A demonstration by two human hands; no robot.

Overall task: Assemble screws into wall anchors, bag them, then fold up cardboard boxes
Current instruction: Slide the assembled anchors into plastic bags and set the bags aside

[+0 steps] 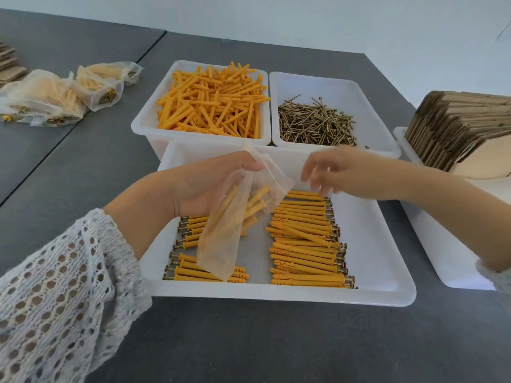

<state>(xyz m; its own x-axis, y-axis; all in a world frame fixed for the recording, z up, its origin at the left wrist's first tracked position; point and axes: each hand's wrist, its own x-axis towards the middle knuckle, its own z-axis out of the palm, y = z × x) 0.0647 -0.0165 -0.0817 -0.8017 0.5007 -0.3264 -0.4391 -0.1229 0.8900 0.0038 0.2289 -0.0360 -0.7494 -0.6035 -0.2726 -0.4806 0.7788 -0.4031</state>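
The left hand (210, 183) reaches in from seven o'clock, its forearm in a white openwork sleeve, with thumb and fingers pinched together at its one o'clock end. The right hand (331, 172) enters from four o'clock, palm down, fingers loosely spread and drooping, holding nothing.
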